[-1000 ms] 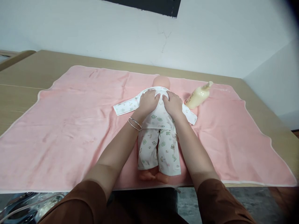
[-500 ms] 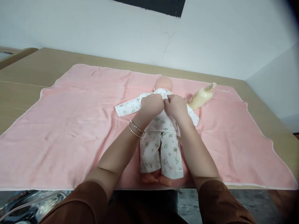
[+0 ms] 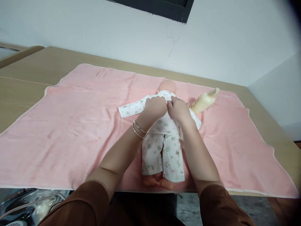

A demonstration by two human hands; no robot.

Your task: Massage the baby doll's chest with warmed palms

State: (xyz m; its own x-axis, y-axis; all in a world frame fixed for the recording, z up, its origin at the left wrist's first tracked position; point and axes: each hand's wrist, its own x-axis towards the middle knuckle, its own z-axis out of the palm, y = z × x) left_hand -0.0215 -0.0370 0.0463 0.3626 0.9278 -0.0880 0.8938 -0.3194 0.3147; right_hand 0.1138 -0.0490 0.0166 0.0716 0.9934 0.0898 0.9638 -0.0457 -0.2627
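Note:
A baby doll (image 3: 167,86) lies on its back on a pink towel (image 3: 82,119), head toward the wall. It wears a white printed shirt (image 3: 131,110) and matching trousers (image 3: 162,153). My left hand (image 3: 155,106) and my right hand (image 3: 179,110) rest side by side on the doll's chest, fingers curled and pinching the shirt front near the collar. Two thin bangles (image 3: 139,129) circle my left wrist. The doll's bare feet (image 3: 157,182) poke out at the near table edge.
A cream baby bottle (image 3: 204,102) lies on its side on the towel just right of the doll's shoulder. The towel covers a wooden table (image 3: 28,72) set against a white wall. Plastic items (image 3: 28,207) lie below the table's near left edge.
My hands went from lying flat on the doll's chest to curled, pinching the shirt front together. The view has drifted slightly.

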